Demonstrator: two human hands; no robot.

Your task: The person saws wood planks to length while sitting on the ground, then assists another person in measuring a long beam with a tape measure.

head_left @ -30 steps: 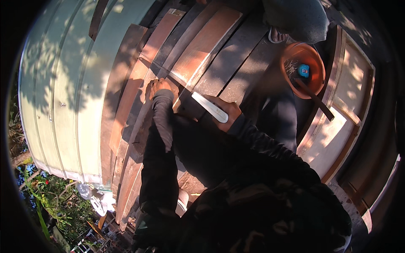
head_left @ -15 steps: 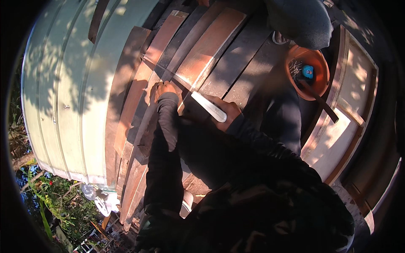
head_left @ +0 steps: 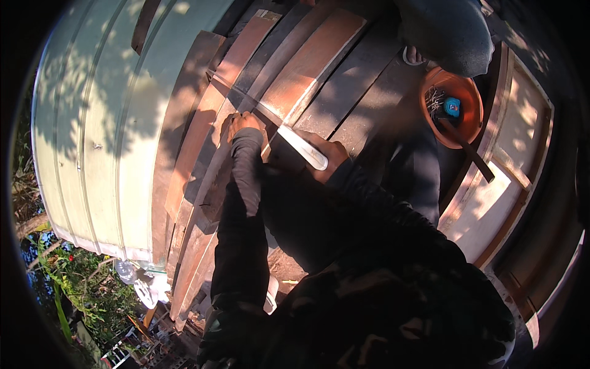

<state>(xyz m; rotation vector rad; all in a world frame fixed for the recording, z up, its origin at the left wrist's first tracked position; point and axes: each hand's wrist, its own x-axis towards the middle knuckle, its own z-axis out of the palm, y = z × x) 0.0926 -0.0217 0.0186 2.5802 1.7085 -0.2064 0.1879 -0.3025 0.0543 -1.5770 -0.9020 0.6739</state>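
Observation:
My right hand [head_left: 332, 154] is closed round the white handle [head_left: 305, 149] of a handsaw. From the handle the thin saw blade [head_left: 251, 102] runs up and to the left, crossing several long wooden boards. Just below the blade, my left hand [head_left: 247, 123] grips a reddish-brown board [head_left: 212, 181] with its fingers curled over it. The saw's teeth and any cut are too small or shaded to make out.
An orange bucket [head_left: 476, 136] at the right holds nails, a teal tape measure [head_left: 452, 107] and a hammer [head_left: 472, 154]. Beyond it leans a wooden panel frame [head_left: 522, 184]. Pale corrugated sheeting [head_left: 98, 154] stands left. Another person's knee [head_left: 452, 37] shows at the top.
The saw and my right hand have shifted slightly up and to the left. My left hand stays on the board. The whole view has shifted a little.

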